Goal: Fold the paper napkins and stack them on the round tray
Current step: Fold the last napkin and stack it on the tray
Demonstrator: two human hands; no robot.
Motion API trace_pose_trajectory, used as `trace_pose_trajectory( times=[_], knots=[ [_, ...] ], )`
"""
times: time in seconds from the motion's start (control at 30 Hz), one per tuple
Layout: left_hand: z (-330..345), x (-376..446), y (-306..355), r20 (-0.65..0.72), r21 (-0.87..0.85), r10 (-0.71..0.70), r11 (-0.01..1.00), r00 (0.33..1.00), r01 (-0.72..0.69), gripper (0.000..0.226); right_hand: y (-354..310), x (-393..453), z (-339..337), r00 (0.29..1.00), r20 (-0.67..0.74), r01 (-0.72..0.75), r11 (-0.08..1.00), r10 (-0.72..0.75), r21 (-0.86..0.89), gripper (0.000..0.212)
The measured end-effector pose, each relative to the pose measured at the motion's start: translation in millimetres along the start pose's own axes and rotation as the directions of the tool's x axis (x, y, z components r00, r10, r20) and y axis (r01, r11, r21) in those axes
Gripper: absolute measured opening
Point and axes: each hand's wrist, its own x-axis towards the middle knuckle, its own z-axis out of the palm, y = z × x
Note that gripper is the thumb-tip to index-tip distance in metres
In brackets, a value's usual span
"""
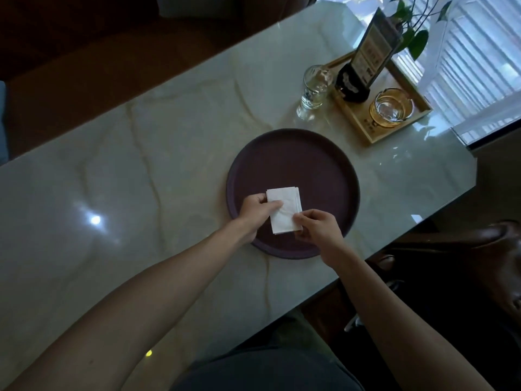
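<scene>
A dark round tray [315,165] lies on the pale marble table. On its near left part sits a small stack of folded white paper napkins [284,206]. My left hand [255,211] pinches the stack's left edge, thumb lying across the top sheet. My right hand [317,227] pinches the stack's near right corner with curled fingers. Both hands are over the tray. The napkin edges at the far side look slightly offset.
A clear drinking glass [314,87] stands beyond the tray. To its right a wooden tray [394,131] holds a menu stand [366,60] and an amber glass ashtray [390,107]. A plant [417,38] is behind. The table edge [394,244] runs along the right.
</scene>
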Motion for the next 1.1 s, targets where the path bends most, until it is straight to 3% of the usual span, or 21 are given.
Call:
trace_pose_trajectory(
  times=[0.23,0.3,0.5,1.1],
  knots=[
    [9.6,22.9,-13.8,-0.115,0.209,0.035,0.978,0.993,-0.011,0.007,1.1,23.2,-4.2,0.998,-0.056,-0.012,0.996,0.007,-0.091,0.014],
    [12.4,29.0,-18.8,-0.136,0.260,0.052,0.965,0.989,-0.015,0.022,1.3,26.4,-4.8,0.998,-0.062,-0.016,0.994,0.009,-0.112,0.014],
    [15.6,30.2,-17.6,-0.243,0.291,0.135,0.955,0.961,-0.060,0.015,5.2,35.5,-6.4,0.996,-0.086,-0.005,0.976,-0.014,-0.220,0.014],
    [15.9,42.2,-28.3,-0.234,0.417,0.202,0.905,0.951,-0.089,0.011,5.9,49.0,-8.7,0.989,-0.145,-0.063,0.873,-0.008,-0.483,0.014]
  ],
)
